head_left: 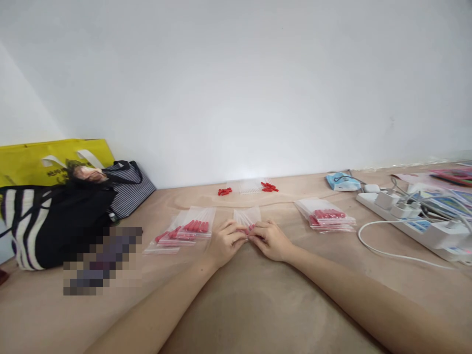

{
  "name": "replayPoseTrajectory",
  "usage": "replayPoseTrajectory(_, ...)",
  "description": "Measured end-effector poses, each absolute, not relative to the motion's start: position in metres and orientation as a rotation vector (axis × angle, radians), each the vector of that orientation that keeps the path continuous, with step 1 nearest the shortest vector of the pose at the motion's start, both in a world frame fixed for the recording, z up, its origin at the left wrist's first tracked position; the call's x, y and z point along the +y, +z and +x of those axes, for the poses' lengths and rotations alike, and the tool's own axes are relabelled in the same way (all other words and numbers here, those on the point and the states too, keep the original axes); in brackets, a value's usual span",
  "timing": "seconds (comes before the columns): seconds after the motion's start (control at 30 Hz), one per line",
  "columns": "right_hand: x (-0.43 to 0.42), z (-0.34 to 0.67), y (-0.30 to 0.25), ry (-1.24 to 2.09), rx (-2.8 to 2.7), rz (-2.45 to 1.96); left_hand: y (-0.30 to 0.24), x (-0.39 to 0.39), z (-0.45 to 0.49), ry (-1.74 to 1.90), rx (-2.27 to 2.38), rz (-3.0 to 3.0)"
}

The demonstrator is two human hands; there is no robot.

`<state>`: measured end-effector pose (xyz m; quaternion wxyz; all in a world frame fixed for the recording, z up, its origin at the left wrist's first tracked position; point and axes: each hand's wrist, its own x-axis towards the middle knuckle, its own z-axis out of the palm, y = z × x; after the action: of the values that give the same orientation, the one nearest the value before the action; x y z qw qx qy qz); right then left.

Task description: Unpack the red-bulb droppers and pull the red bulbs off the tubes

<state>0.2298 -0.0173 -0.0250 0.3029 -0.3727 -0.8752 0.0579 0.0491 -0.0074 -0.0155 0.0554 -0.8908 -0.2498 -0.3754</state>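
- Left hand and right hand, each grip closed on the bag's near end.
- Filled bags lie to both sides on the worktop.

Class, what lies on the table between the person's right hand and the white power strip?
The head view shows a pile of clear bags holding red pieces, then a white cable, between the right hand and the power strip.
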Motion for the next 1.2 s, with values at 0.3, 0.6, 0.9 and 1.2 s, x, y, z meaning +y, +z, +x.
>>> replayPoseTrajectory(0.3, -0.019, 0.22, -0.026, -0.012, -2.297, -1.224, -0.02, -0.006, 0.052, -1.073, -0.958, -2.808)
replayPoseTrajectory(0.6, -0.012, 0.221, -0.029, 0.015, -2.084, -1.431, -0.018, -0.01, 0.054, -0.951, -1.063, -2.912)
replayPoseTrajectory(0.9, -0.001, 0.24, -0.035, 0.117, -2.096, -1.01, -0.01, -0.02, 0.051, -0.912, -0.887, -3.028)
replayPoseTrajectory(1.2, 0.003, 0.255, -0.04, 0.195, -2.115, -0.959, -0.011, -0.006, 0.037, -0.605, -1.372, -2.827)
